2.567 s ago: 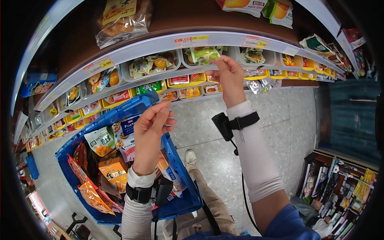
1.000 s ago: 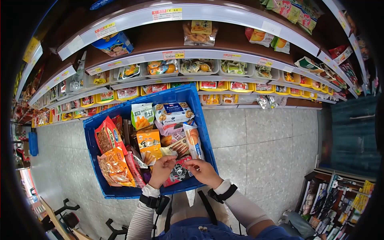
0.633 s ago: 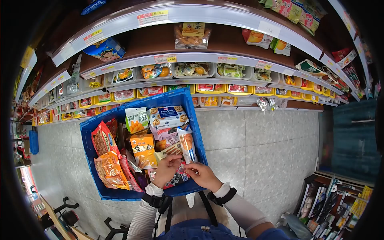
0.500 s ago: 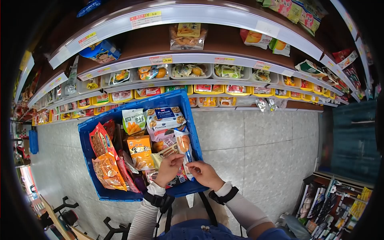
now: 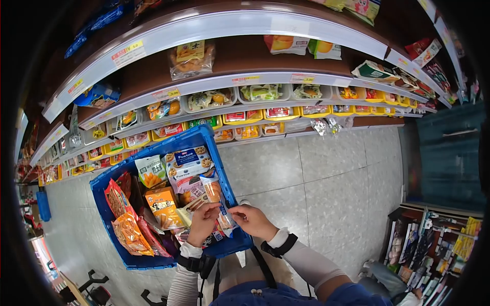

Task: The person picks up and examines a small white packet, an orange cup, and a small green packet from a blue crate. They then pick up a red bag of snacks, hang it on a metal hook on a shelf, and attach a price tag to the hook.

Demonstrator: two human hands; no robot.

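In the head view, the left hand (image 5: 203,224) and right hand (image 5: 253,221) hang over the near right corner of the blue crate (image 5: 234,247). Each grip has its fingers curled inward; I cannot tell whether either pinches anything thin. The wrapped bread roll (image 5: 214,191) lies along the crate's right edge, its near end between the hands. A likely trouble is crushing: pressing down there could squash the soft bread. The wrist straps (image 5: 279,247) could also catch the near rim — and the orange snack bag (image 5: 131,233), leaning at the left edge, might slide if the crate tips. Inside too are a Fustua pack (image 5: 190,162) by the far right corner, the green-and-white Watudou bag (image 5: 151,172) near the far edge, and an orange box (image 5: 163,208) mid-crate. Beyond, clear trays (image 5: 209,109) hold wrapped foods; yellow bins (image 5: 242,122) below hold packets.
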